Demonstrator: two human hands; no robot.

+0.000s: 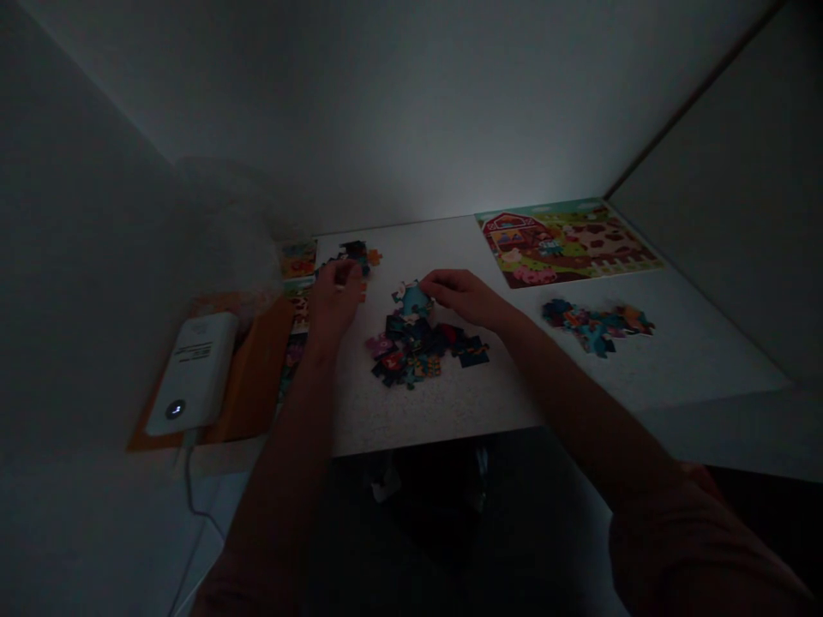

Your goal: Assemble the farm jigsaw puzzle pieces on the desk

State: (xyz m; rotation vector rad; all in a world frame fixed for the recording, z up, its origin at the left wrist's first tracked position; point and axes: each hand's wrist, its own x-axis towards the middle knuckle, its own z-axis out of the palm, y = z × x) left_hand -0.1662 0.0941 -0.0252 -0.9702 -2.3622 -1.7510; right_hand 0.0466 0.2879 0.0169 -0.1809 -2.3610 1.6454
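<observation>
My right hand (461, 296) pinches the edge of a light blue puzzle piece (417, 300) above the middle pile of puzzle pieces (417, 343). Dark, purple and red pieces lie loosely heaped in that pile. My left hand (339, 296) is closed with curled fingers, just in front of a smaller pile of puzzle pieces (353, 251) at the back left. What its fingertips hold, if anything, is hidden. A bit of red and orange shows beside that hand. The scene is dim.
A farm picture puzzle (566, 242) lies at the back right of the white table (443, 420). Another pile of pieces (597, 324) sits in front of it. On the left, a white power bank (196, 368) with a cable rests on an orange board (257, 386).
</observation>
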